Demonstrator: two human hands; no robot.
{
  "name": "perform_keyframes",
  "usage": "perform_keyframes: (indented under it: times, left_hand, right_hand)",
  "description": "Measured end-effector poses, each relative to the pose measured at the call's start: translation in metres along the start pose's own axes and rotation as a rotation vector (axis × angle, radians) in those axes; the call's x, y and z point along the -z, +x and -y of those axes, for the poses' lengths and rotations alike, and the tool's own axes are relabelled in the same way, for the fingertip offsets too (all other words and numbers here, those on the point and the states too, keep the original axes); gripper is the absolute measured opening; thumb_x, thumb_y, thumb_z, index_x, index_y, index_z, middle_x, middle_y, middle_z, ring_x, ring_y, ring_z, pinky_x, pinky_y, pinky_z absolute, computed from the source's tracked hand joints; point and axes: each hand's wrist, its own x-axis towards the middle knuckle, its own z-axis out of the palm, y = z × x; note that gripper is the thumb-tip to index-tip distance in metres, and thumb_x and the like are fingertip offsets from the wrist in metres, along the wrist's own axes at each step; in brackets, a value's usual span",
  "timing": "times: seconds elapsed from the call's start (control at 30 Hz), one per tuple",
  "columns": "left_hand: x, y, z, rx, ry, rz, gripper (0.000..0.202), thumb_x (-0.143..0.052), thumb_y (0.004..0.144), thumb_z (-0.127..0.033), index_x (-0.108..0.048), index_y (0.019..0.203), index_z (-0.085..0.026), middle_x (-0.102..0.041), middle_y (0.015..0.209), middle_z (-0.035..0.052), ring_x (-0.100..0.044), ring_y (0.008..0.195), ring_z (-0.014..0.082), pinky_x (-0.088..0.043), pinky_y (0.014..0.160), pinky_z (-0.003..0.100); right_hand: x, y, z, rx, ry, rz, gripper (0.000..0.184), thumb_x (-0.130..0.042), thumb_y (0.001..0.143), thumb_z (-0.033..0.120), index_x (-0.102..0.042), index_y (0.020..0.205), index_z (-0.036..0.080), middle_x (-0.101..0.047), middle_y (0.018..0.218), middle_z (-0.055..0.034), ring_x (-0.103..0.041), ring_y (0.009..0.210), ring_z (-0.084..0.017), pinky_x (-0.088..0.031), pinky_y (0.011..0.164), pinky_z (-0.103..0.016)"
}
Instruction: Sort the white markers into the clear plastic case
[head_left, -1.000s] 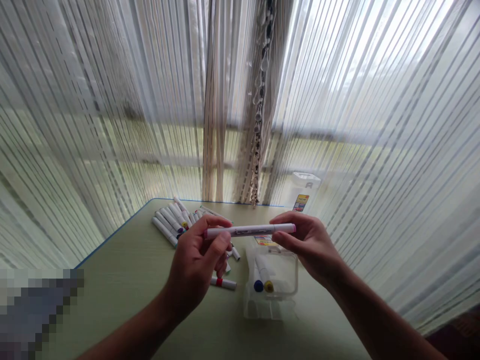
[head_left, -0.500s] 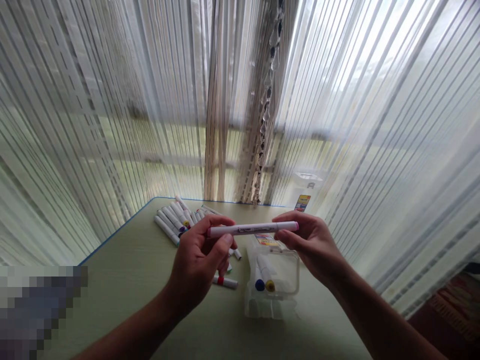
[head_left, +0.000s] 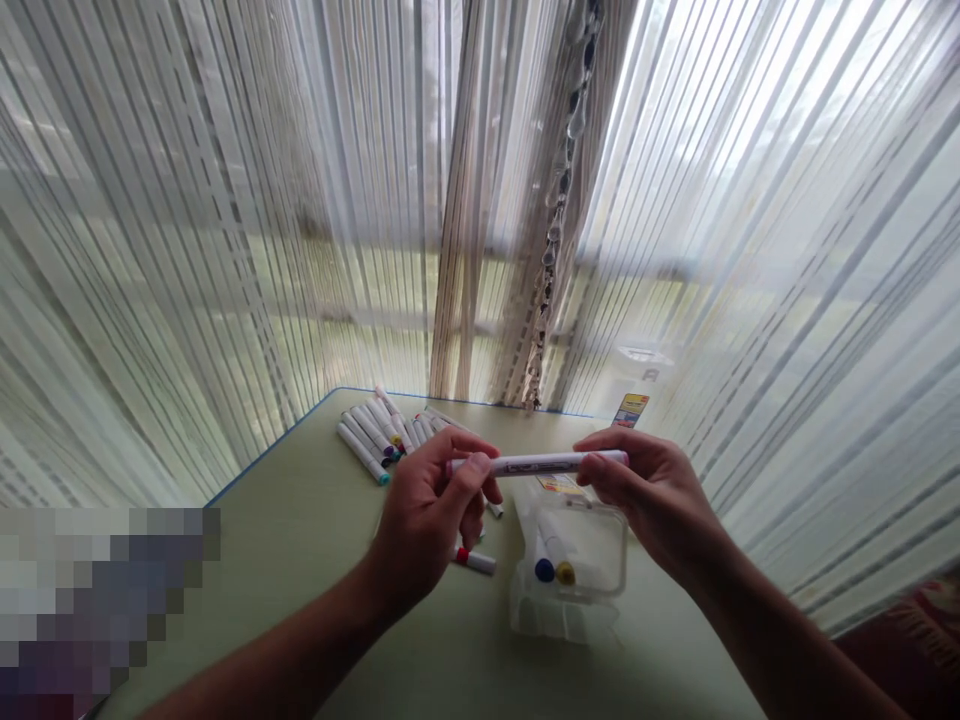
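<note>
A white marker with pink ends is held level above the table in the head view. My left hand is closed on its left end, thumb in front and fingers behind. At the other end, my right hand pinches the marker between thumb and fingers. Below it stands a clear plastic case, with a blue-ended marker and a yellow-ended marker inside. A red-banded marker lies by my left hand, partly hidden.
A heap of white markers lies on the green table at the back left. A clear container with a yellow label stands at the back right. String curtains hang behind the table's blue edge.
The view has shifted, so everything sits farther right. My left hand's thumb now lies farther over the marker's left end, and my right fingers have closed nearer its right end.
</note>
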Motion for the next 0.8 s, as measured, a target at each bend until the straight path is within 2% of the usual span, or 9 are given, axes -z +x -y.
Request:
perform_keyframes:
  times: [0.17, 0.27, 0.47, 0.63, 0.8]
  left_hand:
    - [0.0026, 0.0002, -0.0003, 0.008, -0.083, 0.011, 0.02, -0.058, 0.091, -0.032, -0.063, 0.096, -0.013, -0.067, 0.068, 0.0016, -0.046, 0.04, 0.007, -0.043, 0.037, 0.02]
    - [0.0042, -0.0008, -0.0001, 0.013, -0.12, 0.02, 0.02, -0.058, 0.089, -0.03, -0.063, 0.097, -0.012, -0.067, 0.069, 0.003, -0.047, 0.041, 0.0074, -0.044, 0.038, 0.021]
    - [0.0039, -0.0027, -0.001, 0.005, -0.068, 0.021, 0.017, -0.064, 0.086, -0.025, -0.062, 0.1, -0.014, -0.066, 0.07, 0.0003, -0.045, 0.042, 0.0061, -0.044, 0.039, 0.019]
    - [0.0046, -0.0022, -0.0013, 0.015, 0.026, 0.018, 0.02, -0.069, 0.085, -0.026, -0.061, 0.101, -0.016, -0.065, 0.069, -0.0019, -0.048, 0.041, 0.0071, -0.044, 0.036, 0.019]
    - [0.004, -0.0006, -0.0012, 0.012, 0.021, 0.017, 0.021, -0.07, 0.087, -0.028, -0.061, 0.101, -0.015, -0.066, 0.068, -0.002, -0.048, 0.041, 0.0062, -0.044, 0.036, 0.018]
  right_hand:
    - [0.0001, 0.0003, -0.0002, -0.018, 0.026, -0.028, 0.026, -0.091, 0.066, 0.031, -0.082, 0.086, 0.018, -0.067, 0.061, -0.0018, -0.044, 0.049, -0.006, -0.03, 0.044, -0.018]
    - [-0.0003, 0.0001, 0.0012, -0.031, 0.032, -0.027, 0.028, -0.093, 0.063, 0.031, -0.082, 0.086, 0.018, -0.069, 0.063, -0.0032, -0.048, 0.05, -0.008, -0.033, 0.044, -0.019]
    - [-0.0035, 0.0008, 0.0033, 0.017, 0.023, -0.019, 0.026, -0.092, 0.063, 0.028, -0.081, 0.084, 0.019, -0.069, 0.067, -0.0032, -0.057, 0.057, -0.012, -0.044, 0.05, -0.023]
    - [-0.0032, 0.0005, 0.0019, 0.028, 0.024, -0.001, 0.024, -0.092, 0.065, 0.027, -0.08, 0.084, 0.02, -0.067, 0.065, -0.001, -0.056, 0.056, -0.011, -0.046, 0.052, -0.023]
    - [-0.0014, 0.0, 0.0003, 0.026, 0.0, 0.018, 0.024, -0.09, 0.068, 0.03, -0.079, 0.086, 0.019, -0.068, 0.067, -0.0017, -0.057, 0.056, -0.012, -0.048, 0.054, -0.026]
